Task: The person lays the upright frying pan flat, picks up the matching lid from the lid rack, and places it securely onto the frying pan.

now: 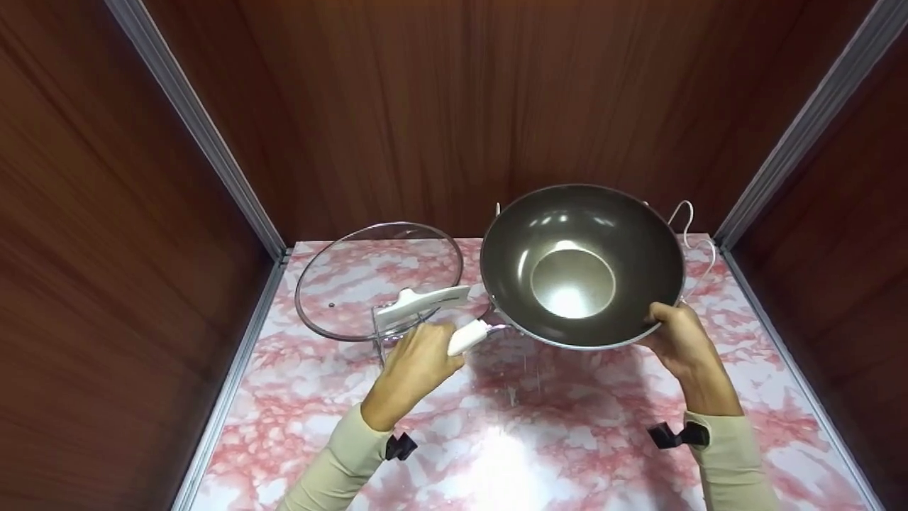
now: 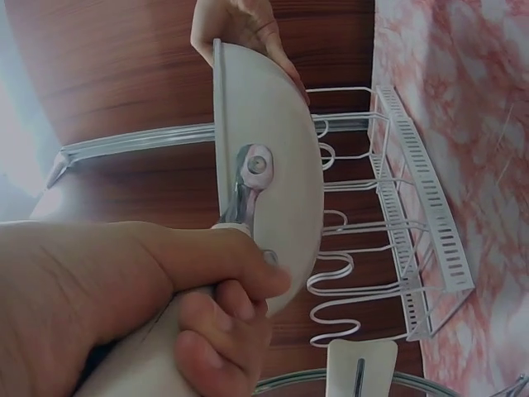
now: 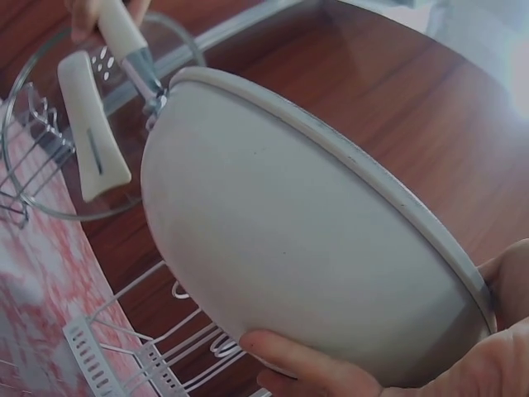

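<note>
A wok (image 1: 582, 277), dark inside and cream outside, is held up above the table and tilted, its inside facing the head camera. My left hand (image 1: 420, 355) grips its white handle (image 1: 468, 338), fingers curled round it as the left wrist view shows. On the opposite side my right hand (image 1: 682, 344) holds the rim, thumb inside and fingers under the cream outer wall (image 3: 289, 215). Beside my left hand a glass lid (image 1: 355, 273) with a white handle (image 1: 422, 304) stands tilted in a wire stand (image 1: 380, 341).
Behind and below the wok stands a white wire rack (image 2: 426, 194), mostly hidden in the head view, where a looped end (image 1: 699, 241) shows at right. The table (image 1: 496, 440) has a pink and white marbled top. Brown wood-grain panels (image 1: 454, 106) enclose the back and sides.
</note>
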Motion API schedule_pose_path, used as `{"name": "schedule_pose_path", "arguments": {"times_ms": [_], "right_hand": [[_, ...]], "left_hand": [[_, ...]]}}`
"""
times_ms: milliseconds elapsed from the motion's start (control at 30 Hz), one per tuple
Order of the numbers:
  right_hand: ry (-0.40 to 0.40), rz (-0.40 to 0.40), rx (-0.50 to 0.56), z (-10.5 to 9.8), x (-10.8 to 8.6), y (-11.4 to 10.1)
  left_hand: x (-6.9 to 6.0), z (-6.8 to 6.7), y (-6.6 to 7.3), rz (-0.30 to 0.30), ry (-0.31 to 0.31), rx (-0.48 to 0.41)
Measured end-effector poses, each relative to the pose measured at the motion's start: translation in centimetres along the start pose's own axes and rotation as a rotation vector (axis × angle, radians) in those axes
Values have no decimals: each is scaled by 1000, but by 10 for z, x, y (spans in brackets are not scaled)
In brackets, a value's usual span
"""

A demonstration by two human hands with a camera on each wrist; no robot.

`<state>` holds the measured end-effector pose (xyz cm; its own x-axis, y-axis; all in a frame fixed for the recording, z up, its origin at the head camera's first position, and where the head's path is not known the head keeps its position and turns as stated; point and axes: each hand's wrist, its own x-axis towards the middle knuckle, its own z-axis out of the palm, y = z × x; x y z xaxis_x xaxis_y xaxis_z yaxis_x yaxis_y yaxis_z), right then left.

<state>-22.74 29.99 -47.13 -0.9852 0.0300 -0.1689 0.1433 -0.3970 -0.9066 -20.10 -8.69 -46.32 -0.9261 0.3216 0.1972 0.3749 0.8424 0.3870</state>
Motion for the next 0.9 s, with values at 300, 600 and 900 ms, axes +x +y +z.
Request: {"name": "schedule_pose_path", "arguments": {"times_ms": [300, 600, 900], "right_hand": [[-46, -1, -25, -1, 0, -1], [-112, 77, -16, -6, 3, -4], [-106, 102, -11, -16, 11, -14]], "left_hand": [[-2, 1, -4, 12, 50, -18], [-3, 4, -6, 5, 64, 5], [-7, 5, -9, 35, 95, 30]]}}
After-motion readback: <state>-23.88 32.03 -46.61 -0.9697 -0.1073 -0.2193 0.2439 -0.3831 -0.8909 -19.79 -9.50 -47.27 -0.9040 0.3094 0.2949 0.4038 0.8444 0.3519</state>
